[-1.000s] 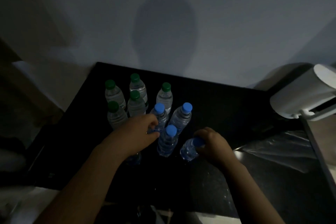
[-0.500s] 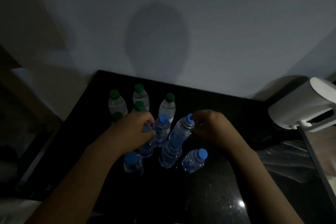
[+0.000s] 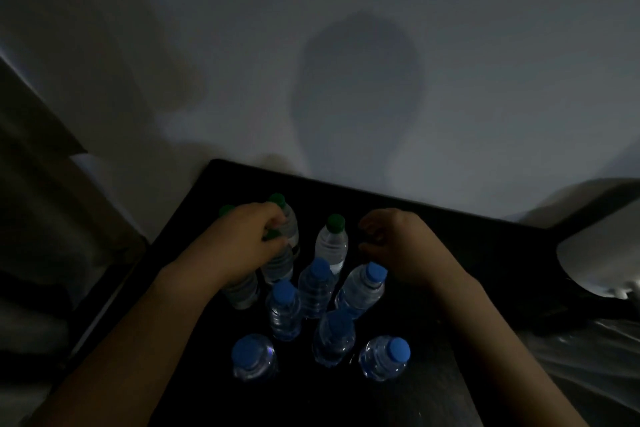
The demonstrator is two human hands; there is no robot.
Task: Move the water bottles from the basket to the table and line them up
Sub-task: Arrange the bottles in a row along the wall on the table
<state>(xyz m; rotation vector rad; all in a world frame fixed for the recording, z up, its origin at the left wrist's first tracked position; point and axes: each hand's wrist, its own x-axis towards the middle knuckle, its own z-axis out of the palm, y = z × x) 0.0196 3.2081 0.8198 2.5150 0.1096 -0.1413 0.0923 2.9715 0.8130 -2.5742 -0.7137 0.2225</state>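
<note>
Pretty dark in here, so take this with a pinch of salt. The plain grey wall [image 3: 485, 45] is behind, and pushed against it is the glossy black table [image 3: 467, 229], which is where every bottle I can see is standing. The basket isn't in view at all. Off at the right edge there's a white rounded plastic thing [image 3: 599, 253], no idea what, with a crinkly clear plastic sheet [image 3: 581, 364] below it.

The clear plastic water bottles are all upright and grouped by cap colour: the green-capped bottles [image 3: 331, 243] are at the back near the wall, and the six blue-capped bottles [image 3: 315, 291] are nearer the person. They're bunched together more than lined up, so my guess is the carrying is about done and this is the tidying-into-rows part.

Both hands are reaching into the back cluster, which fits that. The left hand [image 3: 239, 246] is curled down over the left greens, fingers and thumb wrapped round the top of one green-capped bottle in the middle [image 3: 277, 263], probably to nudge it into place. Another bottle sits half hidden under that wrist. The right hand [image 3: 405, 246] hangs just right of the lone green one, fingers and thumb bent in a loose C with a gap between them, holding nothing.
</note>
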